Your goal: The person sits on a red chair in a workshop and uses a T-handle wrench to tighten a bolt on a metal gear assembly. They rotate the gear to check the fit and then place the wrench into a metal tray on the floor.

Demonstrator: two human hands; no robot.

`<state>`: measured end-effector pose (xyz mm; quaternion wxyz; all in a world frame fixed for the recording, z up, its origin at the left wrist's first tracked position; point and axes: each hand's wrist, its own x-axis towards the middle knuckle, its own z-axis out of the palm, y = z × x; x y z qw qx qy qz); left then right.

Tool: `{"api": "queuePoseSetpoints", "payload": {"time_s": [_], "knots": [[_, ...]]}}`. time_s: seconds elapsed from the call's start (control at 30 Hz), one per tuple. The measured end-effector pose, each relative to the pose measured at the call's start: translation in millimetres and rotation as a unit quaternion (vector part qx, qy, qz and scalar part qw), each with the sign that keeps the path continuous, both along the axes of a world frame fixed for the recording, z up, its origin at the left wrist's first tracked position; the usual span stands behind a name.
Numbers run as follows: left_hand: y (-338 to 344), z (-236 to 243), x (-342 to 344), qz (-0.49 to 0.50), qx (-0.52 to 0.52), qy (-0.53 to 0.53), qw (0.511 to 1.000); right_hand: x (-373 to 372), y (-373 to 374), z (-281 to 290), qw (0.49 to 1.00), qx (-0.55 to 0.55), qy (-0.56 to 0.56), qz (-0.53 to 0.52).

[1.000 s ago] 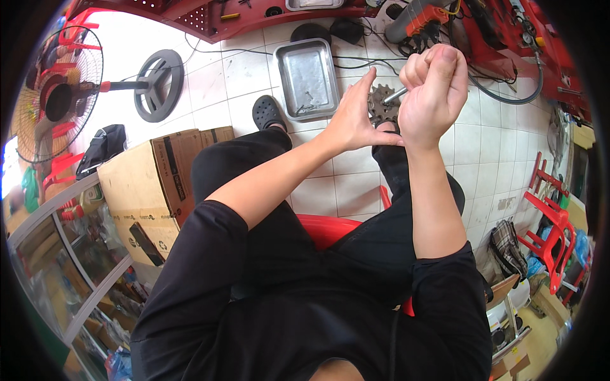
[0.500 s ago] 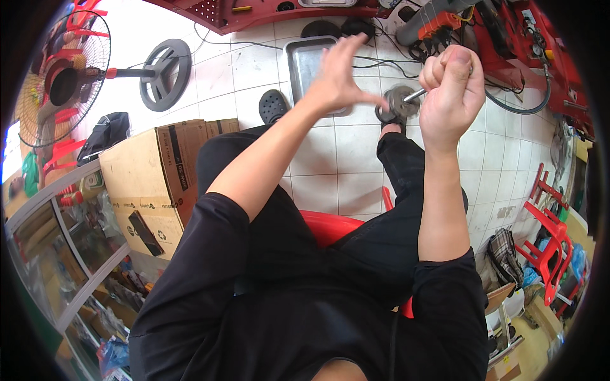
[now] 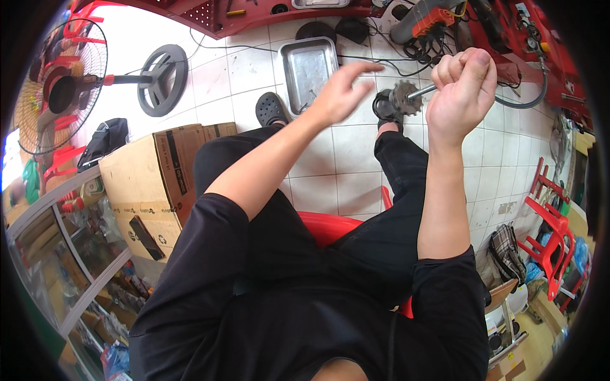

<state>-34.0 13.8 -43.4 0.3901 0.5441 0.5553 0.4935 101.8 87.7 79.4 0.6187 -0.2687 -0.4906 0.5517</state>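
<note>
My right hand [image 3: 459, 90] is closed in a fist around a metal shaft that carries a small toothed gear [image 3: 405, 97] at its left end. The gear hangs in the air above my right foot. My left hand [image 3: 343, 92] is open, fingers spread and slightly blurred, just left of the gear and not touching it. A steel tray [image 3: 307, 66] lies on the tiled floor behind the left hand. I sit on a red plastic chair [image 3: 325, 226], both legs in black trousers.
A cardboard box [image 3: 147, 184] stands at my left, with a dark flat object on it. A red floor fan [image 3: 58, 89] and its round base [image 3: 162, 79] are further left. Tools and cables lie along the far wall; red stools [image 3: 551, 222] stand at right.
My left hand has let go of the gear and pulled away to the left, opening. My right hand with the shaft and gear has shifted right.
</note>
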Motion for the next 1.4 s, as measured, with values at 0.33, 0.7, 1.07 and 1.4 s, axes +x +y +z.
{"api": "queuePoseSetpoints", "payload": {"time_s": [0.33,0.7,1.07,1.4], "knots": [[-17.0,0.5,47.8,-0.005,0.046,0.1,0.994,-8.7,-13.2,-2.3,0.999,-0.013,0.034,0.035],[-6.0,-3.8,27.7,0.016,0.032,0.126,0.991,-12.9,-19.4,-4.5,0.996,-0.021,0.028,0.087],[3.7,14.8,-2.7,0.056,0.04,0.163,0.984,-9.1,-8.6,-3.0,0.998,0.012,0.01,0.054],[8.5,1.6,-14.6,-0.002,-0.022,-0.136,0.99,2.2,6.0,5.2,1.0,-0.022,0.006,0.02]]}}
